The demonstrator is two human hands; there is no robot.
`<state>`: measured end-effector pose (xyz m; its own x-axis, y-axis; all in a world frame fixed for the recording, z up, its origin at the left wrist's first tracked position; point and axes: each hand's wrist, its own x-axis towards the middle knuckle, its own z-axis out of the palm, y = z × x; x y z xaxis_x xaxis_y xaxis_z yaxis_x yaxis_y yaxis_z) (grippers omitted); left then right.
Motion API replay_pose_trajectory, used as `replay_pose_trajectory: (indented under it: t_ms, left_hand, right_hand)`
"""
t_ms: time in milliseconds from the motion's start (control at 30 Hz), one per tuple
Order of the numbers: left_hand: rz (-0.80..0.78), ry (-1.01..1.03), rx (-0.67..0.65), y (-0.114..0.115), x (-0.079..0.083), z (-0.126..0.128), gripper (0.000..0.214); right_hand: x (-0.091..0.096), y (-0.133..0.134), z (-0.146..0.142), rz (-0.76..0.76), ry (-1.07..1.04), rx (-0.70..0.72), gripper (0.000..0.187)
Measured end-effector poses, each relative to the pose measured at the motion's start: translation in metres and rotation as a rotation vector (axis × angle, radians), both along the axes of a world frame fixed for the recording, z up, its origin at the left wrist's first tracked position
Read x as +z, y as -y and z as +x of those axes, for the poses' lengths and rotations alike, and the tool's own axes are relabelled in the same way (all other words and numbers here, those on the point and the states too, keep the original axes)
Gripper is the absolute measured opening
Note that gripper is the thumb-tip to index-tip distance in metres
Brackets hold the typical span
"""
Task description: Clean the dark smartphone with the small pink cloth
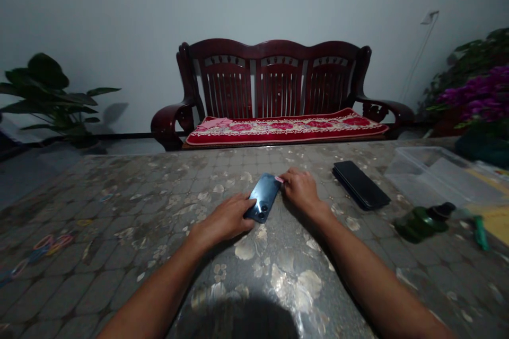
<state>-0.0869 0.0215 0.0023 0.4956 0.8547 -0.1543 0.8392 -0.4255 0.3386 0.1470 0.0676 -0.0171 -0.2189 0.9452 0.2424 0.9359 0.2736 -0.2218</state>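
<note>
A dark blue phone (263, 196) lies back-up on the patterned table (167, 222), its camera lenses toward me. My left hand (225, 220) rests on the table and grips the phone's near left edge with curled fingers. My right hand (300, 189) is closed in a pinch at the phone's far right corner, holding a small pink object (279, 179) against it.
A second black phone (361, 185) lies to the right. Farther right are a clear plastic box (433, 172), a dark green bottle (423, 221) on its side and a green pen (480, 232). Coloured rubber bands (47, 246) lie at the left. A wooden bench (278, 95) stands behind the table.
</note>
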Motion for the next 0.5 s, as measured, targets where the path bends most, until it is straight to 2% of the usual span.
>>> replay_pose_trajectory:
  t_ms: [133,233,333,500]
  left_hand:
    - [0.044,-0.031,0.07,0.007,-0.009,0.028,0.066]
    - [0.162,-0.077,0.153,0.011,-0.016,0.048,0.063]
    - [0.215,-0.147,0.198,0.011,-0.017,0.056,0.058]
    - [0.214,-0.18,0.163,0.006,-0.017,0.056,0.041]
  right_hand:
    - [-0.003,-0.004,-0.007,0.008,0.054,0.045,0.032]
    - [-0.003,-0.002,-0.008,-0.039,0.079,0.113,0.028]
    - [0.0,0.0,-0.007,-0.075,0.054,0.167,0.025]
    - [0.001,-0.003,-0.004,-0.042,-0.022,0.053,0.03]
